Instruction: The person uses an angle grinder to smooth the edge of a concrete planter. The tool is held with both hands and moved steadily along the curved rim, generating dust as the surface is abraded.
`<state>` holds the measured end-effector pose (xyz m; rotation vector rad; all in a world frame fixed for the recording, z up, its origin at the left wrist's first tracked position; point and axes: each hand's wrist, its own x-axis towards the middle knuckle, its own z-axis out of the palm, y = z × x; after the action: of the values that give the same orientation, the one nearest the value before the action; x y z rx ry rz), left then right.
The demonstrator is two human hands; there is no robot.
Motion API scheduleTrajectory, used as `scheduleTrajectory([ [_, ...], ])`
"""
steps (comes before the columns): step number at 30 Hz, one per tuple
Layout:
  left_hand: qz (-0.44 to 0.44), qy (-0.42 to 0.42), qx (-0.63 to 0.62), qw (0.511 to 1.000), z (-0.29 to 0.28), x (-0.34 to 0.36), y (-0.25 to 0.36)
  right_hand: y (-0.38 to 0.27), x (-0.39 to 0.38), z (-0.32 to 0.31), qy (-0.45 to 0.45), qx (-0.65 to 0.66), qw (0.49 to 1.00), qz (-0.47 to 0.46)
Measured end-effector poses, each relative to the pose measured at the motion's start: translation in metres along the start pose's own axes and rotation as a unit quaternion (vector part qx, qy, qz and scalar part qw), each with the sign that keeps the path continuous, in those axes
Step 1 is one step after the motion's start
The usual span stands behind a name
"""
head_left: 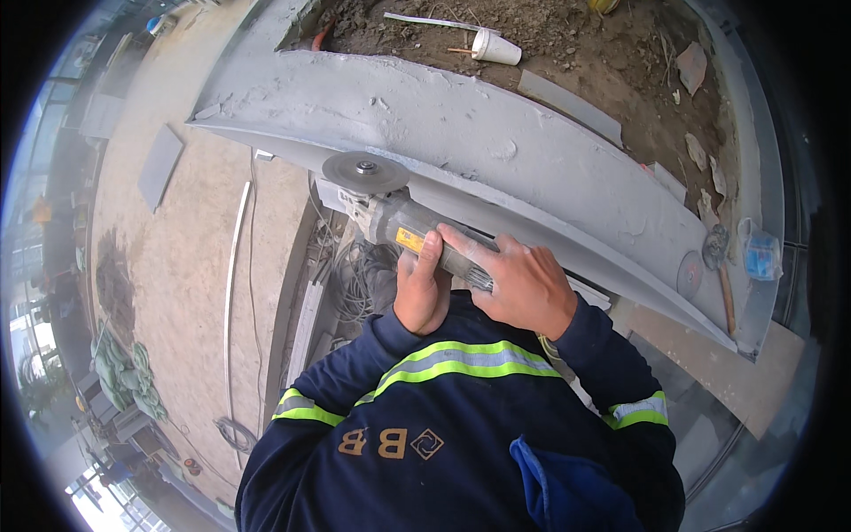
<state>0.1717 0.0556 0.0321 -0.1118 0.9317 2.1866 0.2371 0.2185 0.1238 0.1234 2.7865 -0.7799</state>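
Observation:
An angle grinder with a grey body and a yellow label lies across both my hands in front of my chest. Its round cutting disc faces up at the far left end, close to the edge of a grey plastered ledge. From below, my left hand grips the body with the thumb up along its side. My right hand is closed over the rear end, its index finger stretched along the casing. The palms hide part of the tool's underside.
Beyond the ledge, a soil bed holds a white cup. A hammer, a loose disc and a plastic-wrapped blue pack sit at right. Coiled cables lie below the grinder; a long white strip crosses the left floor.

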Motion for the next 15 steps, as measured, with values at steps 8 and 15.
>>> scheduleTrajectory([
  [8,0.002,0.011,0.002,1.000,-0.014,0.026,0.009,0.005,0.027,0.009,0.013,-0.002,1.000,-0.023],
  [15,0.000,0.013,0.028,1.000,-0.013,0.019,0.008,0.001,0.022,0.008,0.030,0.017,0.999,-0.018],
])
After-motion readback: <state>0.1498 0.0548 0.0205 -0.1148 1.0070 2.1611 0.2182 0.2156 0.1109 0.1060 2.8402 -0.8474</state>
